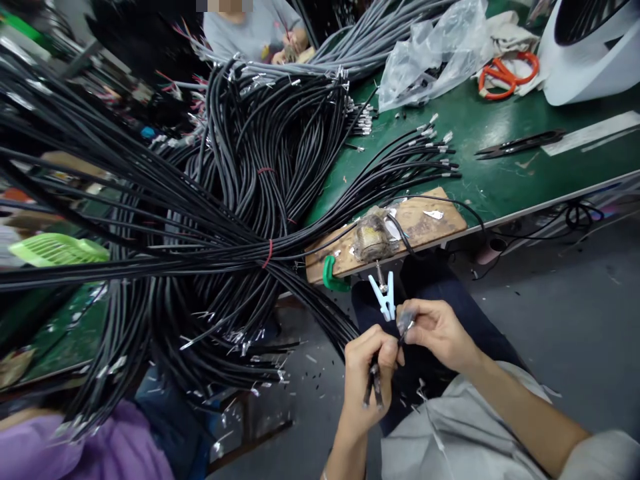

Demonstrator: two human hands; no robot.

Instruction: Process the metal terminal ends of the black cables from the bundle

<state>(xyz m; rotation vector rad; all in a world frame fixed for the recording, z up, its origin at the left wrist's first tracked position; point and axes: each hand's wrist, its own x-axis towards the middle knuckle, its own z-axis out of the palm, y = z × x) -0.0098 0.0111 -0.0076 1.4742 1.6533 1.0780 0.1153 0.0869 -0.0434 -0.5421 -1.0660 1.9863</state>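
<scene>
My left hand (pixel 367 373) is closed around a black cable, and two dark, narrow pieces (pixel 373 387) stick out below its fingers; what they are I cannot make out. Opposite it, my right hand (pixel 445 330) pinches the shiny, foil-like end (pixel 407 320) of the cable. Just beyond my fingers hangs a light-blue clothespin (pixel 384 297), fixed to the shaft of a small dirty motor (pixel 373 237). That motor sits on a wooden board (pixel 445 213), with a green clamp (pixel 334 275) at its edge. A bundle of black cables (pixel 320 307) runs down towards my left hand.
Large heaps of black cables (pixel 240 147) cover the left of the green table (pixel 500 187). Snips (pixel 520 143), orange-handled scissors (pixel 507 77), a plastic bag (pixel 435 53) and a white fan-like housing (pixel 585 67) lie to the right. Co-workers sit across (pixel 250 33) and at lower left (pixel 100 447).
</scene>
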